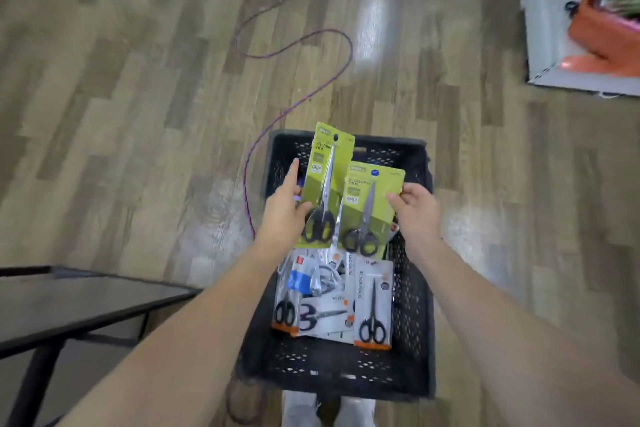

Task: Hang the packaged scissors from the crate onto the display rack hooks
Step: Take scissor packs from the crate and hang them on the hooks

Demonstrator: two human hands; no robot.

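Gripping one green scissors pack (323, 184) in my left hand (282, 210), my right hand (417, 208) pinches another green pack (369, 208); both held mid-frame above the black crate (414, 305).

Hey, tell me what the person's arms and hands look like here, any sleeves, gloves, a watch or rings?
Both forearms are bare right up to the bottom edge of the picture, so no sleeves show. The left hand and the right hand wear no gloves. No watch, bracelet or wristband shows on either wrist, and no ring is visible on the fingers in view. The picture is somewhat blurred, so very fine details could be missed.
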